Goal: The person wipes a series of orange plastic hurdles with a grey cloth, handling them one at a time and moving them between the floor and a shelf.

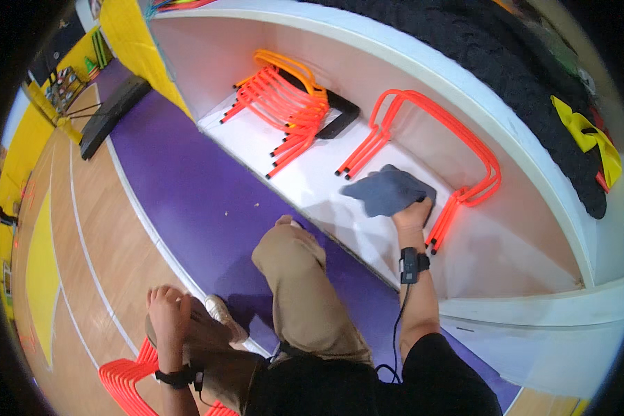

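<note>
My right hand [415, 214] grips a grey cloth [387, 191] over the white floor of an open cabinet [312, 182]. The cloth hangs partly across the surface; whether it touches there I cannot tell. Just beyond the hand stand a few orange-red training hurdles [442, 112], nested together and leaning near the cabinet's back wall. My left hand [169, 311] rests on my bent left knee, holding nothing. A stack of red hurdles [125, 379] is beside that knee, partly hidden by my arm and leg.
Farther left in the cabinet are stacked red and orange hurdles [286, 101] with a black frame [342, 114] behind. Dark fabric [478, 67] and a yellow cloth [587, 138] lie on top. A black padded base [115, 114] stands on the purple court floor [187, 161].
</note>
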`<action>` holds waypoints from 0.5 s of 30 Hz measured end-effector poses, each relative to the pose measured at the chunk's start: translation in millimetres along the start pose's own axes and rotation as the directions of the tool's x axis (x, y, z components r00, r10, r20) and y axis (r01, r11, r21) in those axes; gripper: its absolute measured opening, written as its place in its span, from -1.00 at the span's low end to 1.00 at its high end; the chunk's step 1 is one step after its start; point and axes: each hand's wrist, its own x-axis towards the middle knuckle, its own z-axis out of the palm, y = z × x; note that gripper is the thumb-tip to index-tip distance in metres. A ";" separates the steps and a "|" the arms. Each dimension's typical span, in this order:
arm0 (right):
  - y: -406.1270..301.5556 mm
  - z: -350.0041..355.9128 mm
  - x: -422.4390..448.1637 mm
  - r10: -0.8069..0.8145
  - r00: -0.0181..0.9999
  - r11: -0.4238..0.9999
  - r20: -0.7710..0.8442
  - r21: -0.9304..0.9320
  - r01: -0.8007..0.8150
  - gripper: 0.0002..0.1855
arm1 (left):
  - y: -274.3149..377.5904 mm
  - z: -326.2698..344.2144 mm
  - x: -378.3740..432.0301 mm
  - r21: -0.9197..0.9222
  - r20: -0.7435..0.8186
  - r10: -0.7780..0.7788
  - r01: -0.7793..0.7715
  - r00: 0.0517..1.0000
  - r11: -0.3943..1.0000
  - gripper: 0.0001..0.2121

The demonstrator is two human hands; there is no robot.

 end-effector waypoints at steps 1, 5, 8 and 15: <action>-22.6 -14.9 10.5 -0.016 0.991 0.999 0.133 0.037 0.011 -0.32 | -14.7 8.9 -10.9 -0.010 0.076 -0.167 0.169 0.983 0.986 -0.89; -85.5 5.8 48.6 -0.368 0.891 0.896 -0.265 -0.358 0.263 -0.26 | -29.2 13.2 -26.8 0.141 0.050 -0.219 0.210 0.974 0.967 -0.88; -121.4 12.6 49.9 -0.212 0.901 0.403 0.379 -0.806 0.433 -0.53 | -32.1 8.6 -32.1 0.217 0.070 -0.227 0.207 0.971 0.954 -0.87; -199.9 2.3 86.6 -0.501 0.645 -0.665 0.577 -0.734 0.140 -0.37 | -47.3 4.4 -40.3 0.201 0.086 -0.298 0.276 0.951 0.940 -0.86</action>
